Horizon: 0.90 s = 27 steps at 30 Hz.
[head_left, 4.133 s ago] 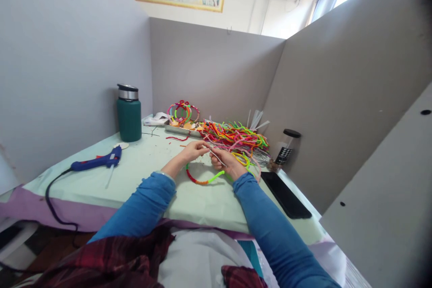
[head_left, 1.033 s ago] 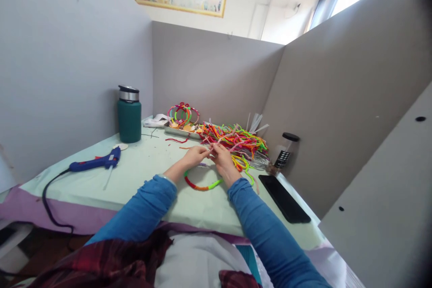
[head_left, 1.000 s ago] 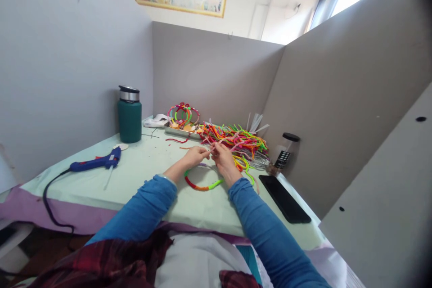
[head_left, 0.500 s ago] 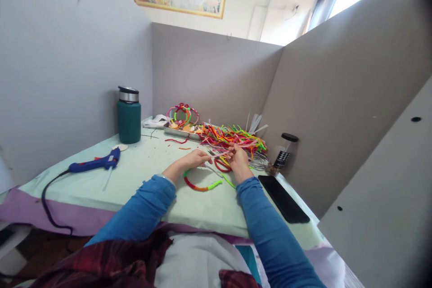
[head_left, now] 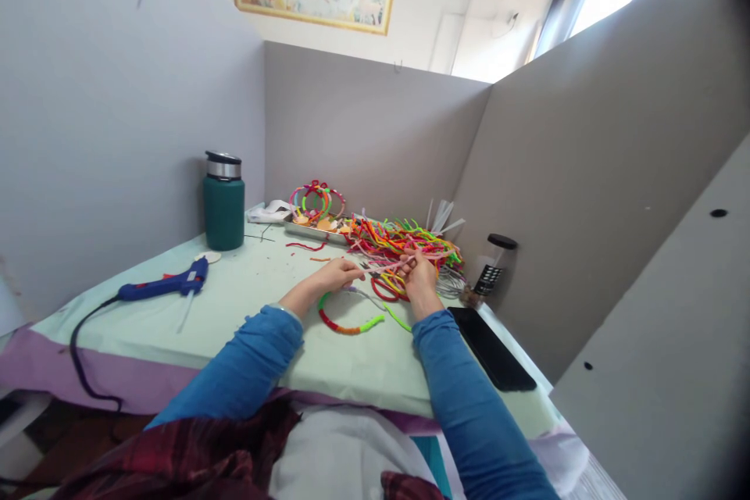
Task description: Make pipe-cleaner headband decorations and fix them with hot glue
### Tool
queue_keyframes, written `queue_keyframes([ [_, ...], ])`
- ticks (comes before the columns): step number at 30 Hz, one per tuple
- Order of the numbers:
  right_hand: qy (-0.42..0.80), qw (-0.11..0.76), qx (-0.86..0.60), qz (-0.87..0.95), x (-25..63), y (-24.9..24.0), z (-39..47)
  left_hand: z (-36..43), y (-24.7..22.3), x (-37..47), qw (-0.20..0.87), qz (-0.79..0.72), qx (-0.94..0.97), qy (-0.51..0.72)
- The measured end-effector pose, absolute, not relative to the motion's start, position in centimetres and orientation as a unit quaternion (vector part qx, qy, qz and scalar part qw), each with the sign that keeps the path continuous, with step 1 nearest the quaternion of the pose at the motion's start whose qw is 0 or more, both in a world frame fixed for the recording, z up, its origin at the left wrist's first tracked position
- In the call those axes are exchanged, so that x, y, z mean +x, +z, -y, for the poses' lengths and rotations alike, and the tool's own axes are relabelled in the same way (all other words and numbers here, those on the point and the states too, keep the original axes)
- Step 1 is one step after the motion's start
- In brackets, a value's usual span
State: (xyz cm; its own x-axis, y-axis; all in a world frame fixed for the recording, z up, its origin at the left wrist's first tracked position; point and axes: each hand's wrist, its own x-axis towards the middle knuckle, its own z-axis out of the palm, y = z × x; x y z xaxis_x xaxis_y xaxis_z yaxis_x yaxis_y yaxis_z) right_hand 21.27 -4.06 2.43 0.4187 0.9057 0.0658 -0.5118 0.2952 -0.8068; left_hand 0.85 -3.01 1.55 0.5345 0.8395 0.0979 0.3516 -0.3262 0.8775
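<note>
A pink pipe cleaner [head_left: 383,269] is stretched between my two hands above the table. My left hand [head_left: 338,275] pinches its left end, fingers closed. Further along to the right, my right hand [head_left: 419,273] grips it between closed fingers. Below them on the table lies a curved band [head_left: 345,330] wrapped in green, red, orange and lime sections, with a bare pale wire at its upper end. A lime pipe cleaner [head_left: 397,317] rests beside it. Just behind my right hand spreads a heap of colourful pipe cleaners [head_left: 392,238].
At the left are a blue glue gun [head_left: 167,284] with its cord and a green bottle [head_left: 223,207]. A metal tray [head_left: 316,231] with finished-looking rings stands at the back. At the right lie a black phone [head_left: 492,348] and a clear jar [head_left: 492,266]. Grey partitions [head_left: 375,125] surround the table.
My hands have moved slightly apart, so a longer stretch of the pink pipe cleaner shows between them. The curved band and the other things on the table stay in place.
</note>
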Motion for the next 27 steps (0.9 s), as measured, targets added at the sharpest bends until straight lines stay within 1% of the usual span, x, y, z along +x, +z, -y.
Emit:
queue_keyframes([
  [7,0.43,0.78,-0.357,0.281,21.8,2.4,3.9,3.2,1.8,0.9,0.429,-0.395,0.747,0.319],
  [16,0.4,0.775,-0.38,0.308,22.4,2.2,3.7,2.7,1.5,0.8,0.424,-0.394,0.755,0.309],
  [19,0.421,0.775,-0.365,0.299,22.5,2.3,3.7,2.6,1.5,0.7,0.423,-0.394,0.755,0.31],
  [24,0.493,0.758,-0.339,0.26,22.8,2.7,3.9,2.5,1.3,0.5,0.439,-0.369,0.764,0.296],
  [27,0.493,0.77,-0.335,0.23,23.2,2.8,3.8,2.1,1.1,0.4,0.438,-0.381,0.757,0.3],
])
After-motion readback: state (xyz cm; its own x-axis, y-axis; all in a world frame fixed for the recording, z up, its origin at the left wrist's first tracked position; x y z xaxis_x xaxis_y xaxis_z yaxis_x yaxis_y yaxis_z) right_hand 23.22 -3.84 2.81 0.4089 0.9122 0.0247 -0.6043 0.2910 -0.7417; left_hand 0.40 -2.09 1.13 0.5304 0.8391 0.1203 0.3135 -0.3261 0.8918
